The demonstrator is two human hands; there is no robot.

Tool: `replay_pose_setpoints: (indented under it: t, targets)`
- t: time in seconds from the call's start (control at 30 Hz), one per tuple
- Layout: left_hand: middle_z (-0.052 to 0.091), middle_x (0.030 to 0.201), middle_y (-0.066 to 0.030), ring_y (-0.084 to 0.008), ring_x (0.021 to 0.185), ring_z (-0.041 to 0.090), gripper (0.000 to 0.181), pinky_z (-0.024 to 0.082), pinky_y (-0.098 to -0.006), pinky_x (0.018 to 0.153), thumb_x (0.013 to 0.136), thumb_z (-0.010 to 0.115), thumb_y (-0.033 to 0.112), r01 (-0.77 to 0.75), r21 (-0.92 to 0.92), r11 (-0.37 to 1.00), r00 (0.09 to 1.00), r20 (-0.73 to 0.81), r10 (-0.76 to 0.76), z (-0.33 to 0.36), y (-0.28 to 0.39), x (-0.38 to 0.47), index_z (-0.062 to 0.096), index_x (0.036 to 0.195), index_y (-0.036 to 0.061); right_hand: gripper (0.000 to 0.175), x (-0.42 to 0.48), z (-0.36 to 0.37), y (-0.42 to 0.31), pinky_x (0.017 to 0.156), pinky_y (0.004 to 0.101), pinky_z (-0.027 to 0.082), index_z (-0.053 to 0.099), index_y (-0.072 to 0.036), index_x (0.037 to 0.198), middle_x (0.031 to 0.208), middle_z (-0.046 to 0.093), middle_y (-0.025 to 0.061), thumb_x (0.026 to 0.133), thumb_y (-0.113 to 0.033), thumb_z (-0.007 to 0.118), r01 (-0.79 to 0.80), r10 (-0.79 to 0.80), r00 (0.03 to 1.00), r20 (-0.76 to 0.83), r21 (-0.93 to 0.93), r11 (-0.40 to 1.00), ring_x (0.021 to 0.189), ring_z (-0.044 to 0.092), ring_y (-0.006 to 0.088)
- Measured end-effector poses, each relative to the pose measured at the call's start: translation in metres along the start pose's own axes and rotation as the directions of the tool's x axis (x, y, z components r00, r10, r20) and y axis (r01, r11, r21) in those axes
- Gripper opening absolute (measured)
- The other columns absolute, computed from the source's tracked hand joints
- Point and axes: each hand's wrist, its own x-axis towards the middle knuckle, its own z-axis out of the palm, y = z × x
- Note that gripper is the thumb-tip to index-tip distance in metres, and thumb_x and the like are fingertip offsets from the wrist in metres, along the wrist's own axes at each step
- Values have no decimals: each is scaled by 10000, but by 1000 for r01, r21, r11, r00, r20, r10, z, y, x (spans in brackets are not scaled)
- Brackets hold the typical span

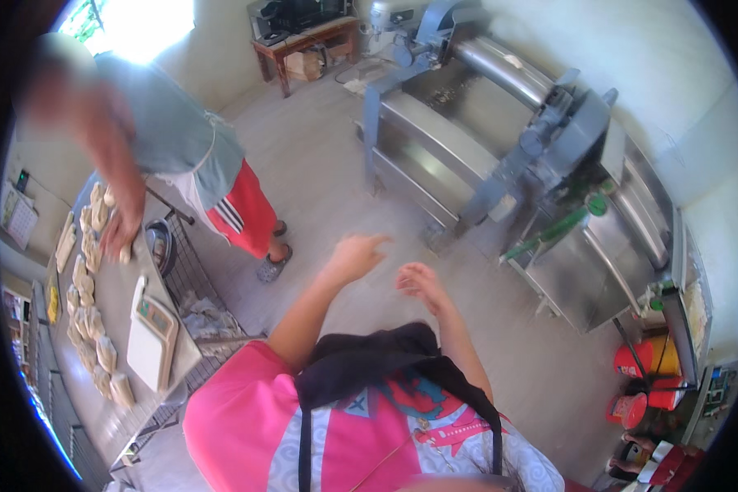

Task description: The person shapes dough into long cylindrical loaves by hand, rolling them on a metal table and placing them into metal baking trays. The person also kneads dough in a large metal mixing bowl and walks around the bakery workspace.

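Observation:
My left hand (358,257) is raised in front of my body above the floor, loosely bent, with nothing in it. Close to its right, my right hand (422,286) hangs in the air, half curled and holding nothing; a small gap separates the two. Neither touches any object. A black apron (369,357) covers my chest below them. On the metal table (120,307) to my left lie several shaped dough pieces (86,286) in rows. A digital scale (152,338) stands at the table's near side. A co-worker's hand (120,237) presses on a dough piece.
The co-worker (166,123) leans over the table's far end. Ahead to the right stands a dough sheeter (461,129) with steel rollers. Beside it is another steel machine (596,264) with green parts. Several red buckets (627,409) sit at the right. A wooden desk (310,43) is at the back.

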Motion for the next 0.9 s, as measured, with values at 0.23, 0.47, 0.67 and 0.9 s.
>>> replay_pose_setpoints:
  t: [0.23,0.47,0.67,0.9]
  targets:
    - [648,976,-142,-318,1019,589,308,399,-465,942,840,605,158,-218,-51,975,972,-102,212,-42,-52,231,626,1147,150,280,189,-45,-106,728,304,458,561,-76,1065,890,643,56,910,-303,615,174,-163,979,-120,91,981,811,627,152]
    - [543,1221,-161,-386,1286,402,401,352,-468,1057,797,679,147,184,79,980,902,-409,-137,-142,-200,337,593,1189,130,278,425,26,-237,707,276,468,577,-118,1062,878,641,38,907,-343,625,-27,81,967,241,-221,975,814,624,139]
    - [505,1284,-136,-398,1325,331,406,376,-508,1031,810,689,175,615,-4,788,660,-545,-518,-232,-368,322,571,1197,136,169,594,166,-349,734,284,488,555,-96,1050,878,634,36,937,-221,565,187,-14,822,569,-247,951,832,626,143]
    - [406,1392,-183,-447,1356,268,534,357,-540,1058,783,743,257,854,-60,517,475,-315,-822,-306,-551,366,524,1257,143,137,757,280,-380,724,305,504,557,-93,1032,880,650,64,928,-180,571,24,95,907,409,-275,961,814,648,171]
